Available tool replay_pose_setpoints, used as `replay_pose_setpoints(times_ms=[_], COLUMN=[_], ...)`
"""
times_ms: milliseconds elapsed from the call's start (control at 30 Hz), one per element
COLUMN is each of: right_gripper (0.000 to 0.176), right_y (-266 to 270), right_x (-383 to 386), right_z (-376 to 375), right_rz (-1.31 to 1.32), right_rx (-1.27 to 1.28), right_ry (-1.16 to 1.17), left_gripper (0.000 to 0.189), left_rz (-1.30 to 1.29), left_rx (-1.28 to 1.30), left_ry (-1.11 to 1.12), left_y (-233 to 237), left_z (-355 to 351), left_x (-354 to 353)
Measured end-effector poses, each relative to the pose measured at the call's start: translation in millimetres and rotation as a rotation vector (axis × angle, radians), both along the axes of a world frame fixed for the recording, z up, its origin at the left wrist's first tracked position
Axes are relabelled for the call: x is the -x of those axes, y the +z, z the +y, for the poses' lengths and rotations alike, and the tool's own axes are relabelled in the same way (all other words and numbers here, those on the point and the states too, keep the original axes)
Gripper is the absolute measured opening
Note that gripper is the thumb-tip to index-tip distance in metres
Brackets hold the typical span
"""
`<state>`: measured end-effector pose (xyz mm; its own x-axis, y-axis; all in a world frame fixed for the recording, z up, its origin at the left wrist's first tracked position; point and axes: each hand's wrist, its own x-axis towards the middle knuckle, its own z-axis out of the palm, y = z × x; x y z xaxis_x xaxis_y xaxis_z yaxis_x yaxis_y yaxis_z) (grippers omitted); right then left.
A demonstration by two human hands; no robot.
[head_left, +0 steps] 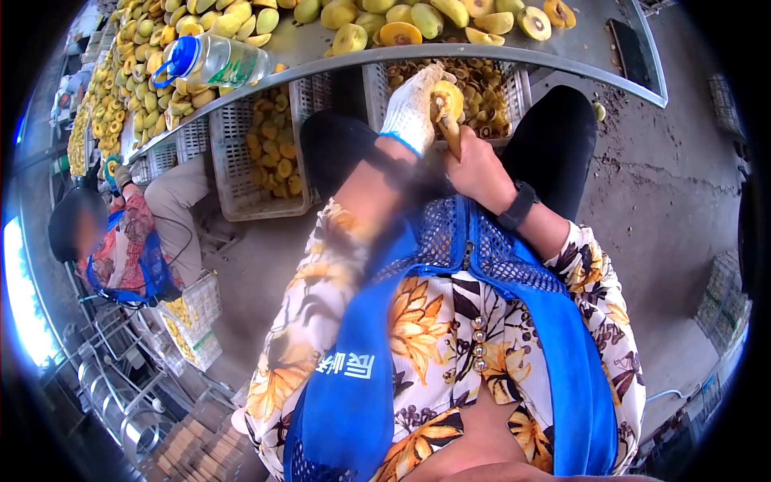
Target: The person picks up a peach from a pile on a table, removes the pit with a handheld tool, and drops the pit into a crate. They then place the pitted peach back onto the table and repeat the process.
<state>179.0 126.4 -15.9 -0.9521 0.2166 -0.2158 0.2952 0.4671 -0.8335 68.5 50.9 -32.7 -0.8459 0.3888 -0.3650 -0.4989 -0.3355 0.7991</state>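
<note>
My left hand, in a white knit glove with a blue cuff, grips a yellow peach above a crate. My right hand is bare, with a dark band on its wrist, and closes around a wooden-handled tool. The tool points up at the peach, and its working tip is hidden against the fruit. Just beyond both hands, a crate of peach pieces sits under the table edge. Halved and whole yellow-green peaches lie on the metal table above.
A clear bottle with a blue cap lies among the peaches. Another white crate with peach halves stands left of my knees. At the far left sits a co-worker in a blue vest. A dark flat object rests at the table's right end.
</note>
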Motion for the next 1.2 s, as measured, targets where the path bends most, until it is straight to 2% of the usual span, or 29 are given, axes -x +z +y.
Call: replay_pose_setpoints(times_ms=[100, 200, 233, 267, 333, 367, 467, 500, 533, 600, 633, 733, 767, 833, 900, 933, 1033, 1067, 1167, 1200], right_gripper=[0.018, 0.013, 0.008, 0.008, 0.008, 0.012, 0.014, 0.016, 0.016, 0.017, 0.019, 0.02, 0.018, 0.014, 0.008, 0.006, 0.016, 0.019, 0.023, 0.023], right_y=[2.4, -21.2, 5.2, 13.9, 25.4, 23.2, 0.7, -2.9, -5.7, -8.7, -13.4, -11.9, -9.6, 3.0, -1.1, -3.7, 8.1, 11.7, 20.4, 21.0], right_x=[0.5, 3.6, 7.1, 6.3, 7.0, 7.1, 6.6, 6.5, 7.2, 9.2, 10.4, 13.7, 13.8, 16.3, 18.6, 18.7, 7.9, 6.3, 8.4, 8.8], right_z=[1.5, 9.9, 13.9, 17.8, 27.1, 28.9, 48.6, 51.8, 55.4, 60.0, 59.9, 59.5, 57.1, 43.7, 25.6, 18.5, -4.8, -7.2, -10.8, -11.2], right_rz=[0.072, 0.06, -0.126, -0.178, -0.29, -0.3, -0.374, -0.341, -0.327, -0.291, -0.262, -0.263, -0.241, -0.192, 0.132, 0.284, 0.262, 0.174, 0.121, 0.083], right_rx=[-0.039, 0.246, 0.571, 0.801, 1.246, 1.266, 1.563, 1.651, 1.671, 1.712, 1.753, 1.662, 1.496, 1.166, 0.524, 0.199, -0.147, -0.073, -0.105, -0.075], right_ry=[0.071, 0.052, 0.019, 0.013, 0.004, 0.005, 0.129, 0.2, 0.236, 0.304, 0.333, 0.36, 0.319, 0.233, 0.221, 0.204, 0.075, 0.015, 0.018, -0.003], left_gripper=[0.025, 0.036, 0.052, 0.068, 0.079, 0.087, 0.097, 0.096, 0.093, 0.091, 0.091, 0.069, 0.045, 0.025, 0.026, 0.026, 0.023, 0.022, 0.02, 0.02], left_rz=[-0.051, 0.024, 0.105, 0.088, -0.086, -0.097, -0.015, 0.15, 0.159, 0.382, 0.337, 0.383, 0.309, 0.24, 0.286, 0.219, 0.031, 0.024, -0.001, -0.029], left_rx=[0.111, 0.109, 0.119, 0.006, -0.203, -0.165, -0.032, 0.101, 0.123, 0.245, 0.232, 0.271, 0.34, 0.333, 0.168, 0.13, 0.024, 0.03, -0.009, 0.009], left_ry=[-0.009, -0.183, -0.281, -0.316, -0.255, -0.267, -0.292, -0.322, -0.3, -0.3, -0.312, -0.292, -0.316, -0.248, -0.06, -0.038, 0.04, 0.072, 0.162, 0.127], left_y=[16.3, 30.3, 33.0, 38.3, 46.3, 49.3, 60.0, 69.7, 72.1, 78.9, 73.8, 79.0, 84.9, 88.0, 66.4, 60.4, 58.0, 57.1, 45.9, 45.2], left_z=[1.1, -6.0, -12.9, -14.5, -16.8, -19.8, -23.7, -25.4, -24.0, -25.7, -23.1, -27.5, -27.9, -23.6, -13.5, -11.8, -5.5, -3.4, 0.5, 0.1], left_x=[-0.4, 6.2, 9.7, 10.3, 11.6, 14.3, 11.1, 7.2, 5.4, 1.9, 3.9, 4.7, 8.0, 7.9, 3.4, 4.6, 4.0, 3.2, 1.5, 2.5])
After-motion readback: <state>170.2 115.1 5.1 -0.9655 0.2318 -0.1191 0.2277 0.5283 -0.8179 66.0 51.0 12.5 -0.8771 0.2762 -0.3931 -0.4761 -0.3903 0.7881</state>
